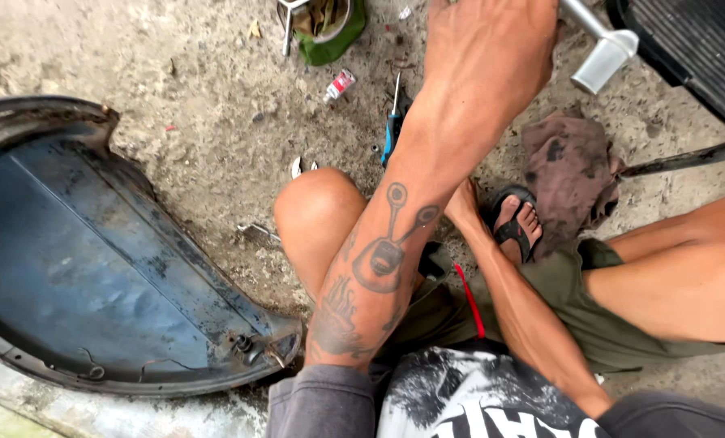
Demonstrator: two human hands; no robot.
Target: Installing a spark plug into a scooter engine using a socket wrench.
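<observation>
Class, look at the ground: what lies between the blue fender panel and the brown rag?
In the head view, between the fender and the rag lie the person's bent knee, the tattooed left forearm and a blue-handled screwdriver.

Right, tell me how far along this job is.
Done: the blue panel lies detached on the ground. In hand: the left hand reaches toward the metal peg, fingers out of frame. Left: the panel is still off, and the screwdriver lies untouched beside the knee.
</observation>
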